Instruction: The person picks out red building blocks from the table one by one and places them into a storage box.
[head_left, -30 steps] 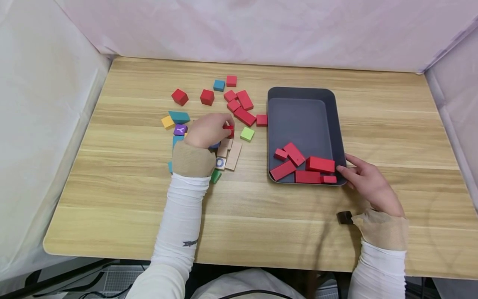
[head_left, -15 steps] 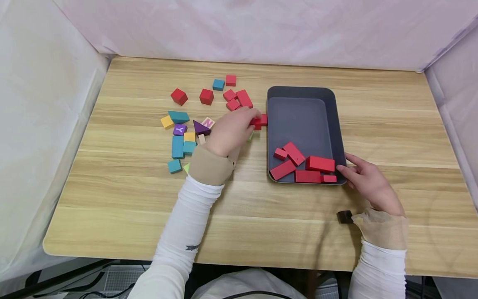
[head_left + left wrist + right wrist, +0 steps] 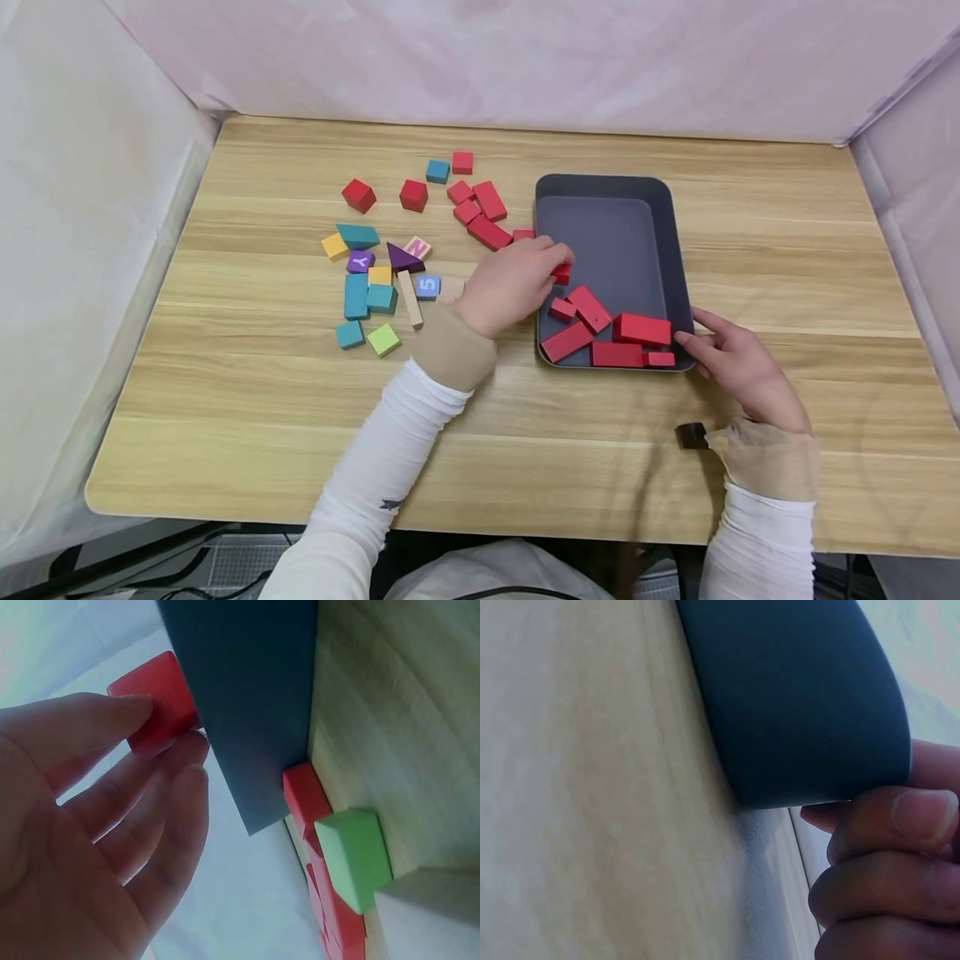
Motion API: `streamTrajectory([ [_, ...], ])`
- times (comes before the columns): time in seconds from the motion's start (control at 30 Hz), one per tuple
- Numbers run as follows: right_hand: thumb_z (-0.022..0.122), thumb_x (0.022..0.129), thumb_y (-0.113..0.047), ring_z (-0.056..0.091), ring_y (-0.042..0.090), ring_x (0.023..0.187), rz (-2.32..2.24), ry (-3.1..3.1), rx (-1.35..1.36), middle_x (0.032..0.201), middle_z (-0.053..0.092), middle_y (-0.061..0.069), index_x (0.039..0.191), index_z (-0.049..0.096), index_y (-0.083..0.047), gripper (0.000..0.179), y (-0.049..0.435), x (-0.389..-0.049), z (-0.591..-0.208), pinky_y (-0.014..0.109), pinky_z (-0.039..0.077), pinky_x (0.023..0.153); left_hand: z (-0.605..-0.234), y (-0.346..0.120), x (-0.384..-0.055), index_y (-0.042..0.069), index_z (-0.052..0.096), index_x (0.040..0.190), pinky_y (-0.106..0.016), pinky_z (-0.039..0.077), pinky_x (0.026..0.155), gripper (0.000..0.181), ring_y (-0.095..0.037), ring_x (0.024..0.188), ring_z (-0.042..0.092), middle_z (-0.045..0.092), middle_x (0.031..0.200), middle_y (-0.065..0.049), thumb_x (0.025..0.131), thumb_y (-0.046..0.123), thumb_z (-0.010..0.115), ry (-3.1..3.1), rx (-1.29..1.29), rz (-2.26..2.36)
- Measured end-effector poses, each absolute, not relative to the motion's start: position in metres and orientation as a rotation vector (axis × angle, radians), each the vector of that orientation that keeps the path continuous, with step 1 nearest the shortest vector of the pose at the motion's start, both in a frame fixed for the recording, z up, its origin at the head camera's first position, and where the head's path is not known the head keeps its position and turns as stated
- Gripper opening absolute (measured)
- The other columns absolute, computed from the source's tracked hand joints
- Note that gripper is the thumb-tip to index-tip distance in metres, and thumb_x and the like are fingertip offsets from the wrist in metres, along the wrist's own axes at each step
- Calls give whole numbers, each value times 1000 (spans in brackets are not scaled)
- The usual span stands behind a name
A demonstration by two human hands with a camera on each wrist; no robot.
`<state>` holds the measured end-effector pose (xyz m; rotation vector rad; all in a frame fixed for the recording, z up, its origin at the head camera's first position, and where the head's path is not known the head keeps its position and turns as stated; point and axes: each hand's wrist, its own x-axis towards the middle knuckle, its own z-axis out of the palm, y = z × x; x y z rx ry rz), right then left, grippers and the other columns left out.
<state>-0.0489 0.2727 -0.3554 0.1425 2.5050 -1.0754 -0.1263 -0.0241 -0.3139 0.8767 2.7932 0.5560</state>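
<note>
My left hand pinches a small red block between thumb and fingertips, just inside the left rim of a dark grey tray. In the left wrist view that block is held above the tray's side wall. Several red blocks lie in the near end of the tray. At the tray's near right corner my right hand grips the rim, thumb at the edge; in the right wrist view its other fingers curl beside the outer wall.
Left of the tray, more red blocks lie in a loose chain. Farther left is a cluster of teal, yellow, purple and wooden blocks, with a lime block nearest me. A blue block stands at the back. Pale sheets surround the table.
My left hand has moved right from the block cluster to the tray, carrying a red block over the rim. The right hand and the tray have stayed in place.
</note>
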Motion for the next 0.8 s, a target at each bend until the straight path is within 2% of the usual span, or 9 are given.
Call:
streamTrajectory([
  [0.27, 52, 84, -48, 42, 18, 50, -1113, 2485, 153, 58, 43, 7, 139, 32, -15, 67, 273, -48, -355, 31, 33, 44, -319, -18, -124, 21, 58, 111, -21, 43, 70, 27, -10, 86, 49, 56, 96, 5, 84, 17, 57, 2826, 944, 416],
  [0.5, 51, 85, -48, 41, 18, 49, -1106, 2496, 139, 57, 43, 7, 139, 32, -16, 66, 274, -48, -356, 32, 32, 43, -329, -9, -120, 22, 56, 117, -26, 43, 74, 33, -12, 88, 49, 59, 103, 3, 85, 21, 57, 2835, 982, 170],
  [0.8, 52, 84, -48, 41, 17, 50, -1125, 2482, 152, 57, 43, 5, 139, 32, -15, 66, 274, -48, -357, 31, 33, 44, -337, -5, -117, 21, 56, 118, -27, 45, 76, 35, -13, 91, 48, 56, 104, 0, 83, 21, 59, 2780, 993, 142],
])
